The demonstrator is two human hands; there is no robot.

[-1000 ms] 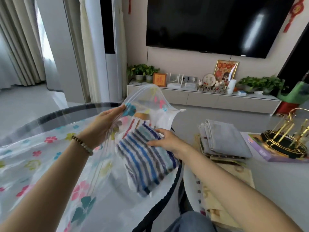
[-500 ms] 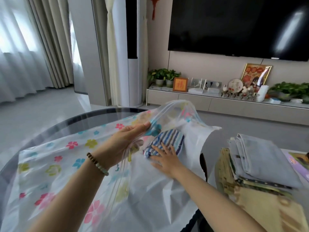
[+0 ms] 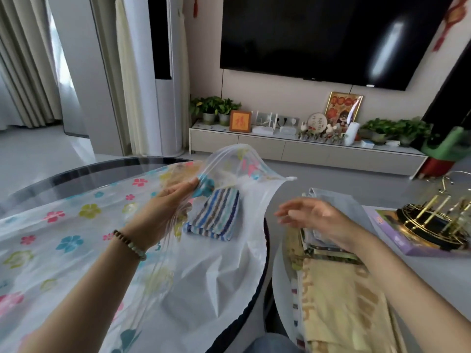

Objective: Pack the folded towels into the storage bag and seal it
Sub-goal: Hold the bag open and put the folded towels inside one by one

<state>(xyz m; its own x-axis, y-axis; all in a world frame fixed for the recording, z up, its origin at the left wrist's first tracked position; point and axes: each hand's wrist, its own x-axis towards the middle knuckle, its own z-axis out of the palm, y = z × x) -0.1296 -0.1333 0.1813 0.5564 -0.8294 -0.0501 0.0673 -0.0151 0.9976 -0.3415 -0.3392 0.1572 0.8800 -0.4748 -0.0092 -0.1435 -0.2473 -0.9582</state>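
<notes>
A clear storage bag [image 3: 76,225] printed with coloured flowers lies across the round glass table. My left hand [image 3: 163,210] grips the bag's upper flap and holds the mouth lifted. A folded blue, grey and white striped towel [image 3: 216,217] lies inside the mouth on the bag's white lower sheet. My right hand [image 3: 311,217] hovers empty, fingers apart, over a stack of folded towels with a grey one [image 3: 341,202] on top. A yellow patterned towel [image 3: 339,296] lies flat nearer to me.
The glass table's dark rim [image 3: 257,289] curves between the bag and the white table on the right. A gold rack [image 3: 438,220] stands on a purple box [image 3: 397,240] at the far right. A TV cabinet [image 3: 305,151] with plants lines the back wall.
My right hand let go of the striped towel inside the bag and moved right, over the towel stack. My left hand still holds the bag's mouth up.
</notes>
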